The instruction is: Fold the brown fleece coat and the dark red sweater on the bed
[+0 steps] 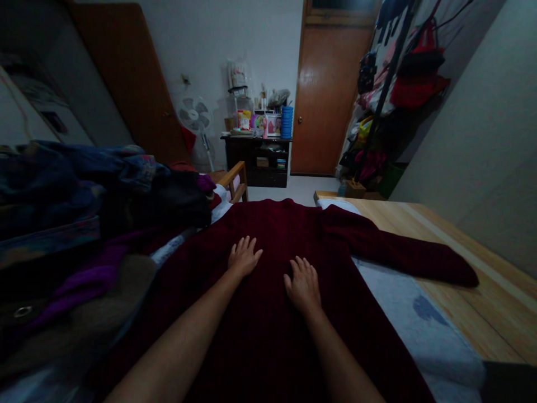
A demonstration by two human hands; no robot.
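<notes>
A long dark red coat point(272, 313) lies spread out in front of me, its collar end away from me. One sleeve point(419, 257) stretches out to the right over a wooden board. My left hand point(244, 257) rests flat on the upper left part of the coat, fingers spread. Lower and to the right, my right hand point(302, 282) lies on the coat with its fingers slightly bent and apart. Neither hand grips the cloth. The coat's left sleeve cannot be made out clearly in the dim light.
A heap of dark clothes point(138, 190) is piled along the left side. Under the coat are a pale patterned sheet point(411, 302) and the light wooden board point(495, 313). Beyond stand a wooden chair point(239, 179), a fan point(196, 115), a black cabinet point(268, 178) and a door point(323, 95).
</notes>
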